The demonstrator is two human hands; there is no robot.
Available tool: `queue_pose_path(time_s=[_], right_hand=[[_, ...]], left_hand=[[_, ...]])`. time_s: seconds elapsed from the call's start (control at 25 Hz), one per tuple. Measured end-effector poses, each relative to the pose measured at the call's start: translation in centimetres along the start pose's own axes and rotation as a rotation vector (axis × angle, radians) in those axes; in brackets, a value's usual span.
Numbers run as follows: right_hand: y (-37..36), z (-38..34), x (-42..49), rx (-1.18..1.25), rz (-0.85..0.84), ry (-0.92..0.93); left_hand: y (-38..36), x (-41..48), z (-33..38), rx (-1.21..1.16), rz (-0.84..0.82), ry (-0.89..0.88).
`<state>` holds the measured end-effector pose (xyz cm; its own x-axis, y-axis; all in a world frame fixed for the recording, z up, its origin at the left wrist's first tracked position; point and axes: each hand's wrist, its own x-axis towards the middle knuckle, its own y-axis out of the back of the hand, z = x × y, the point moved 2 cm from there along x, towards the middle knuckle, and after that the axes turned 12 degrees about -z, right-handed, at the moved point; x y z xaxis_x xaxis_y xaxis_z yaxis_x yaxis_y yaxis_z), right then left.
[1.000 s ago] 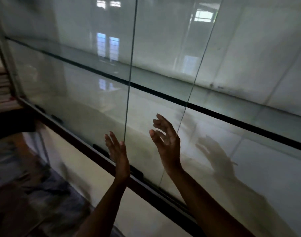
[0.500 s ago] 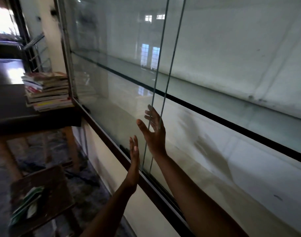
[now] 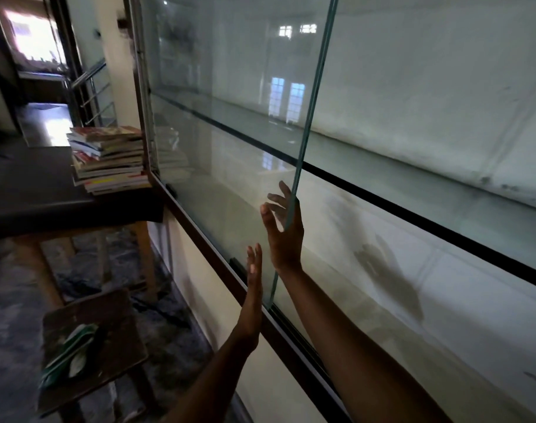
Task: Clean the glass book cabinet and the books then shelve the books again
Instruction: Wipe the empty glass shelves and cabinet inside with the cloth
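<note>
Dim room, dark mottled floor (image 3: 13, 325), daylight from a doorway far up-left of the hands. The glass book cabinet (image 3: 428, 123) fills everything ahead of and to the right of both hands. Its dark lower rail (image 3: 212, 254) runs diagonally just beneath them. One glass shelf (image 3: 398, 206) with a black front edge crosses behind the right hand; no book shows on it. A sliding glass pane (image 3: 218, 123) stands upright in the rail, its free edge coming down between the two hands.

Well left of the hands, a dark bench (image 3: 32, 190) sits against the cabinet's end and carries the books (image 3: 108, 160) in one flat stack. They are probably parked there so the glass can be reached. Below-left, a wooden stool (image 3: 108, 328) holds something green and white (image 3: 68, 355), too blurred to name.

Right hand (image 3: 283, 236): fingers straight and spread, with the pane's edge seated in the fork of thumb and forefinger. The fingers show through the glass on the far side; the thumb is on the near side. This reads as a hold for sliding the pane along the rail.

Left hand (image 3: 253, 297): flat, fingers straight and together, palm turned to the pane's near face low down. Contact cannot be told. It is likely there to steady the pane against wobble.
</note>
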<state>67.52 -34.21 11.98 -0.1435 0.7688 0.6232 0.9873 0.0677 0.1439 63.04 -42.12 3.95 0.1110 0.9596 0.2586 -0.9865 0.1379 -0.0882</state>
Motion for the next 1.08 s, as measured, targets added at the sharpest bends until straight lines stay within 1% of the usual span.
queue_pose_path(time_s=[0.08, 0.2, 0.32, 0.48, 0.6, 0.68, 0.76, 0.88, 0.96, 1.0, 1.08], right_hand=[[0.1, 0.1, -0.4, -0.024, 0.036, -0.025], [-0.5, 0.3, -0.8, -0.021, 0.082, -0.092], [-0.7, 0.3, -0.7, -0.024, 0.172, -0.073], [-0.8, 0.5, -0.8, -0.054, 0.201, -0.092], [-1.0, 0.2, -0.7, -0.058, 0.154, -0.138], [-0.5, -0.5, -0.9, -0.069, 0.070, -0.182], [0.1, -0.1, -1.8, -0.091, 0.013, -0.289], [2.8, -1.8, -6.5, -0.109, 0.035, -0.399], [4.0, -2.6, -10.4, -0.110, 0.023, -0.444], [3.9, -2.9, -12.5, -0.100, -0.031, -0.478], [2.0, -3.1, -16.6, -0.067, -0.238, -0.594]], left_hand=[[0.2, -0.5, -0.3, -0.029, 0.083, -0.005], [0.8, -0.8, -0.7, -0.063, 0.132, 0.029], [1.7, -0.9, -1.5, -0.100, 0.211, 0.053], [2.0, -0.2, -1.5, -0.147, 0.263, 0.069], [1.2, 0.2, -0.7, -0.171, 0.283, 0.070], [0.6, -0.7, -0.1, -0.127, 0.260, 0.091], [0.9, -1.6, -0.8, -0.059, 0.234, 0.140], [1.9, -4.2, -0.3, 0.035, 0.219, 0.174], [2.5, -6.3, -0.3, 0.076, 0.160, 0.233], [3.1, -7.8, -0.6, 0.065, 0.144, 0.260], [5.1, -11.2, -1.5, 0.002, 0.178, 0.338]])
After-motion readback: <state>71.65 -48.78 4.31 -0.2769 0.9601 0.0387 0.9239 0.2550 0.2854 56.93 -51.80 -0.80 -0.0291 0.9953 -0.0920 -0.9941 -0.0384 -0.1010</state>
